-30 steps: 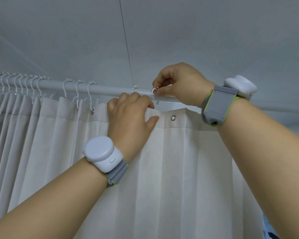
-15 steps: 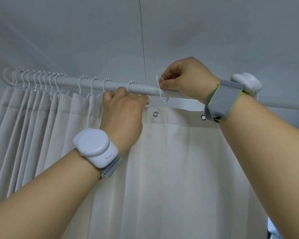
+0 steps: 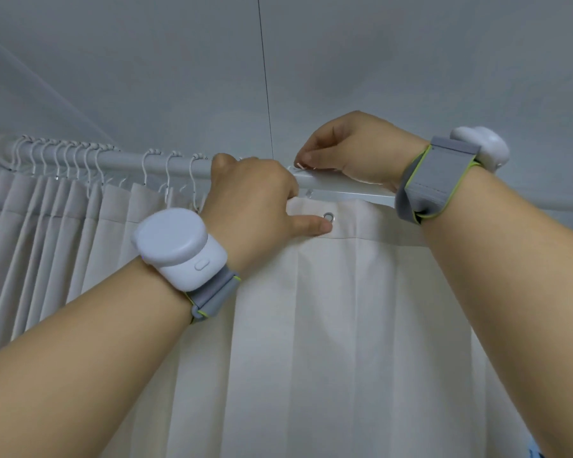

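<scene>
A cream curtain (image 3: 344,309) hangs below a white rod (image 3: 129,160) near the ceiling. My left hand (image 3: 255,206) grips the curtain's top hem, its thumb lying just under a metal eyelet (image 3: 328,216). My right hand (image 3: 354,150) is over the rod to the right and pinches a small white curtain hook (image 3: 300,165) at its fingertips. Most of that hook is hidden by the fingers. Both wrists carry white devices on grey straps.
Several white hooks (image 3: 63,160) hang on the rod to the left, with the gathered pleats (image 3: 30,242) of the curtain below them. A white bracket (image 3: 344,193) runs under the rod behind my right hand. The ceiling (image 3: 278,61) is close above.
My left hand slid right along the hem, so its thumb now lies under the eyelet. My right hand lowered the hook closer to the rod, and its hanging loop no longer shows.
</scene>
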Demonstrator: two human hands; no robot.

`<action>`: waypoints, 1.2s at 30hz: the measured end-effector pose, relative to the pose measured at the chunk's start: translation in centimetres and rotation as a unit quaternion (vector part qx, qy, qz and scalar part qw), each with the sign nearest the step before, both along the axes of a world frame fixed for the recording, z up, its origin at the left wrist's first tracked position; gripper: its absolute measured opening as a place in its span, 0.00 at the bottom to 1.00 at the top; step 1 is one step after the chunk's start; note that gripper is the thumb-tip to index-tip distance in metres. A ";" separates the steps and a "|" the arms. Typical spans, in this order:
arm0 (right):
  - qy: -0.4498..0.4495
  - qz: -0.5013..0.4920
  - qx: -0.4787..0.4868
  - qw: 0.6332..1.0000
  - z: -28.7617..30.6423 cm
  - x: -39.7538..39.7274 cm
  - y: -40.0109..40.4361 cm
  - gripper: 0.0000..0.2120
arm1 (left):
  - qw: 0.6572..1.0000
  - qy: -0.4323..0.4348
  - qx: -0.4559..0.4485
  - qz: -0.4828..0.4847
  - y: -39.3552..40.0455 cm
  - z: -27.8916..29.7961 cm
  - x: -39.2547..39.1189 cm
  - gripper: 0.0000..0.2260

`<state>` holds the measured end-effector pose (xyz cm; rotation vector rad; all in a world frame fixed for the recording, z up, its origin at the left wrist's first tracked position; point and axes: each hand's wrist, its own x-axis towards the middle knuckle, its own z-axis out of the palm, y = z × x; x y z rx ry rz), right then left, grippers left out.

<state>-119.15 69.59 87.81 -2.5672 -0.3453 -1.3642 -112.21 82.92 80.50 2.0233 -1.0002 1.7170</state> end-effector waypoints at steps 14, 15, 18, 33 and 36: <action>0.050 -0.153 -0.074 0.984 0.8 -0.1 1.1 0.16 | 0.989 0.095 -0.035 -0.110 0.2 -0.7 1.5 0.14; 0.058 -0.152 -0.075 0.984 0.9 -0.1 1.2 0.16 | 0.988 0.105 -0.030 -0.110 0.4 -0.7 1.4 0.13; 0.063 -0.119 -0.065 0.989 0.7 0.1 0.9 0.13 | 0.982 0.134 -0.018 -0.132 0.9 -1.0 1.3 0.15; 0.012 -0.036 -0.050 0.998 -0.1 1.0 0.3 0.22 | 0.976 0.137 -0.149 -0.074 -0.9 -0.8 1.7 0.09; 0.002 -0.019 -0.058 0.998 -0.1 1.3 0.0 0.21 | 0.970 0.144 -0.175 -0.089 -1.4 -0.6 2.1 0.09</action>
